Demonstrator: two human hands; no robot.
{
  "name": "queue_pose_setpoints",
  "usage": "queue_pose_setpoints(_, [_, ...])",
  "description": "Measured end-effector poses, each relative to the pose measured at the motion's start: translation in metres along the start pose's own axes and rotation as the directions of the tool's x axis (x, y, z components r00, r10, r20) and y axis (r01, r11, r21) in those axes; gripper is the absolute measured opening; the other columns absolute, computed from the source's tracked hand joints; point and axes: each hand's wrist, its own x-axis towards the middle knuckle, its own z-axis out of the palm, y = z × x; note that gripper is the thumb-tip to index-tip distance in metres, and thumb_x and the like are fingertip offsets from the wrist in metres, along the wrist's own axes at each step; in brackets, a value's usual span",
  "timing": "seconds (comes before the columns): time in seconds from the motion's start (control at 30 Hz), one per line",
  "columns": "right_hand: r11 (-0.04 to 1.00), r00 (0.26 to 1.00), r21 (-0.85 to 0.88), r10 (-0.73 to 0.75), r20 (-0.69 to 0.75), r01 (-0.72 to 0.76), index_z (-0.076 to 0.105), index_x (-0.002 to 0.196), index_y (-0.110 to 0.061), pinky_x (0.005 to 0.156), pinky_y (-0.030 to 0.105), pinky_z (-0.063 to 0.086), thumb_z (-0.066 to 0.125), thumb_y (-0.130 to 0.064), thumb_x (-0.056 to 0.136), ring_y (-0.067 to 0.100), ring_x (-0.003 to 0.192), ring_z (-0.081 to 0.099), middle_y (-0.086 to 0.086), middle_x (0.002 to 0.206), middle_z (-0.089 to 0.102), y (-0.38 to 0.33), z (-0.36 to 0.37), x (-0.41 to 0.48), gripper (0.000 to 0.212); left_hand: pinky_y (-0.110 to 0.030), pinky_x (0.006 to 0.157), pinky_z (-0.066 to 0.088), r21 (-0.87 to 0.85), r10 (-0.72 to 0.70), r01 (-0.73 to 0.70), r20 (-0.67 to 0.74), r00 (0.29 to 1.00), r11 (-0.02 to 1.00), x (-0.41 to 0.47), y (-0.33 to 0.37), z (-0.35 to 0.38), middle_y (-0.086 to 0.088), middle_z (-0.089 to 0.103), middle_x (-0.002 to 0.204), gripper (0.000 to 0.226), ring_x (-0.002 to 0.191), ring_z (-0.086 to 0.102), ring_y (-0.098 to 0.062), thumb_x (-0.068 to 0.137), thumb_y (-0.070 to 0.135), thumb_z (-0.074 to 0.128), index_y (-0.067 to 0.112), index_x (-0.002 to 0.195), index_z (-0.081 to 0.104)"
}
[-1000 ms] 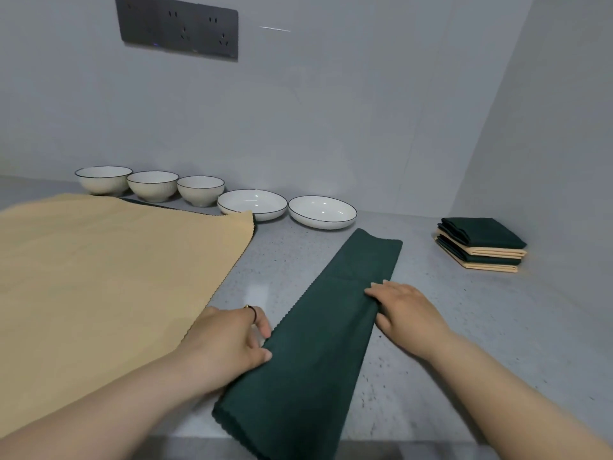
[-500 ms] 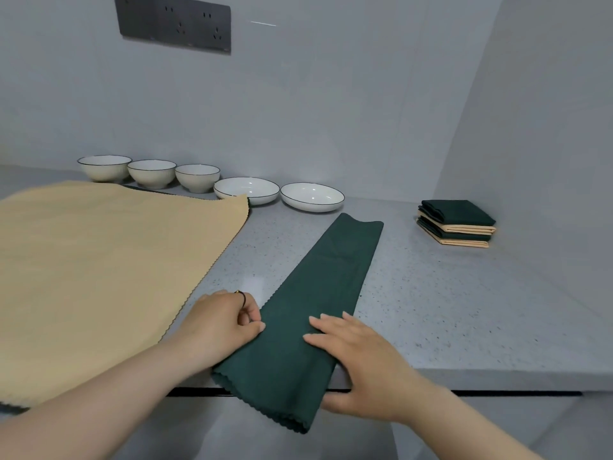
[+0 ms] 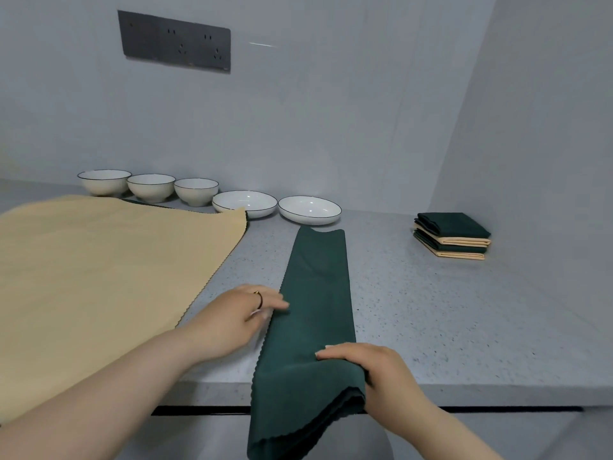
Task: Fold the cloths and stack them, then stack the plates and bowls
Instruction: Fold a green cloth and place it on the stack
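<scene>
A dark green cloth (image 3: 315,313), folded into a long strip, runs from near the plates to the counter's front edge, and its near end hangs over. My left hand (image 3: 242,315) pinches its left edge. My right hand (image 3: 378,366) grips the strip's right folded edge at the counter's front. A large beige cloth (image 3: 99,277) lies spread flat on the left. Three white bowls (image 3: 151,187) and two white plates (image 3: 310,210) stand in a row along the back wall. A stack of folded green and beige cloths (image 3: 452,235) sits at the back right.
The grey speckled counter (image 3: 447,327) ends at a wall behind and another on the right. A dark socket panel (image 3: 174,41) is on the back wall. The beige cloth's far corner reaches the left plate (image 3: 244,202).
The green strip has turned from slanted to nearly straight and slid toward me over the edge. My right hand moved from its middle to its near right edge and took hold.
</scene>
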Motion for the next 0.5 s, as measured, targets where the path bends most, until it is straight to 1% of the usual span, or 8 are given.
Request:
queue_pose_setpoints(0.07, [0.999,1.000,0.021,0.024,0.011,-0.024,0.046,0.100,-0.058,0.090,0.008,0.044,0.054,0.001,0.074,-0.016,0.103,0.054,-0.059,0.092,0.045,0.001,-0.003,0.002,0.065,-0.004,0.102,0.011,0.076,0.049,-0.049,0.002,0.999,0.996,0.023,-0.005,0.004,0.020,0.033,0.139,0.052,0.135,0.026,-0.003,0.093,-0.004,0.030,0.026,0.134,0.044])
queue_pose_setpoints(0.13, [0.993,0.998,0.095,0.069,0.002,-0.069,0.054,0.091,-0.060,0.088,0.014,0.048,0.048,-0.002,0.070,-0.005,0.101,0.060,-0.051,0.091,0.055,0.000,-0.007,0.004,0.062,-0.003,0.101,0.009,0.126,0.070,-0.072,0.023,0.997,0.989,0.042,-0.009,0.009,0.014,0.030,0.148,0.056,0.138,0.024,-0.004,0.091,-0.007,0.028,0.022,0.137,0.042])
queue_pose_setpoints(0.23, [0.947,0.981,0.267,0.190,-0.025,-0.177,0.061,0.078,-0.063,0.084,0.014,0.049,0.044,-0.010,0.067,-0.006,0.091,0.064,-0.036,0.089,0.065,-0.003,-0.013,0.009,0.056,-0.003,0.100,0.015,0.112,0.040,-0.045,0.052,0.998,0.993,0.060,-0.017,0.017,0.012,0.038,0.144,0.051,0.135,0.033,-0.007,0.093,-0.004,0.029,0.019,0.133,0.049])
queue_pose_setpoints(0.33, [0.904,0.962,0.359,0.268,-0.047,-0.234,0.066,0.072,-0.057,0.082,0.008,0.047,0.054,-0.010,0.080,-0.012,0.088,0.062,-0.037,0.084,0.065,-0.005,-0.022,0.020,0.049,-0.002,0.098,0.019,0.049,-0.019,0.017,0.043,0.999,0.999,0.069,-0.029,0.022,0.011,0.045,0.139,0.044,0.130,0.039,-0.006,0.094,0.000,0.033,0.020,0.126,0.056])
queue_pose_setpoints(0.4, [0.867,0.944,0.414,0.326,-0.054,-0.275,0.070,0.068,-0.041,0.072,0.004,0.046,0.055,0.002,0.087,-0.014,0.077,0.063,-0.030,0.073,0.068,-0.007,-0.030,0.031,0.049,0.001,0.094,0.020,-0.020,-0.041,0.041,0.033,0.999,0.999,0.069,-0.030,0.021,0.014,0.050,0.132,0.042,0.126,0.043,-0.004,0.092,-0.001,0.036,0.019,0.122,0.059])
queue_pose_setpoints(0.43, [0.854,0.935,0.435,0.347,-0.067,-0.286,0.068,0.064,-0.033,0.063,0.003,0.044,0.053,0.005,0.087,-0.013,0.065,0.062,-0.023,0.062,0.068,-0.009,-0.035,0.037,0.047,0.003,0.090,0.022,-0.067,-0.046,0.048,0.039,0.998,0.997,0.069,-0.030,0.020,0.018,0.054,0.123,0.041,0.121,0.046,-0.002,0.091,-0.003,0.038,0.018,0.115,0.063])
queue_pose_setpoints(0.47, [0.843,0.922,0.448,0.376,-0.092,-0.298,0.064,0.056,-0.027,0.053,0.002,0.041,0.052,0.006,0.087,-0.010,0.052,0.058,-0.017,0.050,0.063,-0.009,-0.039,0.043,0.047,0.005,0.084,0.027,-0.133,-0.039,0.043,0.039,0.999,0.990,0.067,-0.029,0.020,0.027,0.058,0.107,0.039,0.110,0.052,0.004,0.089,-0.005,0.039,0.019,0.103,0.066])
queue_pose_setpoints(0.5, [0.829,0.907,0.466,0.403,-0.119,-0.308,0.058,0.050,-0.024,0.046,0.004,0.038,0.052,0.005,0.087,-0.007,0.044,0.053,-0.014,0.042,0.058,-0.010,-0.043,0.051,0.048,0.007,0.074,0.031,-0.184,-0.045,0.053,0.052,0.998,0.981,0.066,-0.030,0.019,0.037,0.060,0.086,0.038,0.091,0.056,0.014,0.087,-0.008,0.040,0.022,0.087,0.064])
